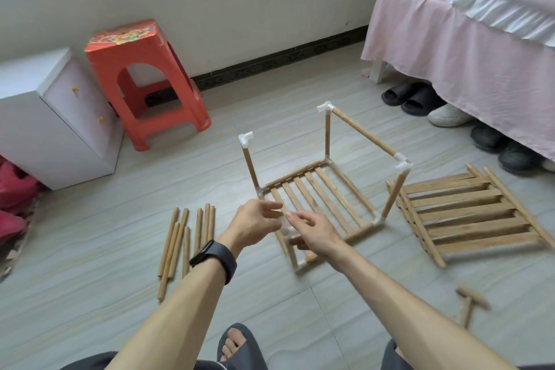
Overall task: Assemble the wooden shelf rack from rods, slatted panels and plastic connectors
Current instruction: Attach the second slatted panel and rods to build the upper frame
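Observation:
The part-built rack (318,198) stands on the floor, a slatted panel at its base. Three uprights rise from it with white connectors (246,139) on top, and one top rod (363,133) joins the two right ones. The fourth, nearest upright (289,252) leans under my hands. My right hand (318,233) pinches the white connector (285,230) at its top between fingers and thumb. My left hand (255,224), watch on the wrist, hovers beside that connector with relaxed fingers. Several loose rods (186,237) lie to the left.
A stack of slatted panels (468,216) lies to the right, a wooden mallet (468,303) near it. A red stool (144,78) and a white cabinet (54,117) stand at the back left. A bed (450,39) with shoes (420,99) beneath it is at the right.

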### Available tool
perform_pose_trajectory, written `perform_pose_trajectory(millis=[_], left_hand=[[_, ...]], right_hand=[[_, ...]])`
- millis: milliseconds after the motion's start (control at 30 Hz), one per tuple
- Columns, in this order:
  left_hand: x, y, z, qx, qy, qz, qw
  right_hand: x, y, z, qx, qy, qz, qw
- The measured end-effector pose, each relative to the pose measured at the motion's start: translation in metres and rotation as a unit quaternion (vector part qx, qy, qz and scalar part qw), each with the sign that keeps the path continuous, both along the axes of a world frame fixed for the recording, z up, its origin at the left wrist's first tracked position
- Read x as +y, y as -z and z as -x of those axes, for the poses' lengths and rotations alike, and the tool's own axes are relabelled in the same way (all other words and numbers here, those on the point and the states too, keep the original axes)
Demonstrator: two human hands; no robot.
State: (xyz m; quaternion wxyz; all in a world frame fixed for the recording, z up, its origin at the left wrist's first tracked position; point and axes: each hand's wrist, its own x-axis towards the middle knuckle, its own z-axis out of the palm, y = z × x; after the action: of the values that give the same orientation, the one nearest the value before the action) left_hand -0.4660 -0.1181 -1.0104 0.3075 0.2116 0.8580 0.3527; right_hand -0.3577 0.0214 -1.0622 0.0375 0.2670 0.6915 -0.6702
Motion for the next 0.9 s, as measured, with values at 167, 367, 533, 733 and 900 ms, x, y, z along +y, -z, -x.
perform_pose_trajectory(millis=[167,367,533,733,900], left_hand=[[0.001,0.0,0.007,-0.101,-0.026,-0.001,0.995],[-0.01,0.002,0.069,0.174,-0.039,0.151,0.972],[-0.004,0.003,0.108,0.222,-0.027,0.205,0.953],[0.022,0.007,0.14,0.279,0.071,0.246,0.925],[0.04,0.032,0.142,0.286,0.132,0.228,0.921]], right_hand=[[-0.025,0.001,-0.013,-0.108,0.037,-0.212,0.971],[-0.005,0.007,-0.032,-0.06,-0.103,-0.352,0.929],[0.034,-0.002,-0.042,-0.08,-0.126,-0.392,0.908],[0.068,0.004,-0.064,-0.109,-0.06,-0.454,0.882],[0.072,0.014,-0.054,-0.112,0.016,-0.444,0.889]])
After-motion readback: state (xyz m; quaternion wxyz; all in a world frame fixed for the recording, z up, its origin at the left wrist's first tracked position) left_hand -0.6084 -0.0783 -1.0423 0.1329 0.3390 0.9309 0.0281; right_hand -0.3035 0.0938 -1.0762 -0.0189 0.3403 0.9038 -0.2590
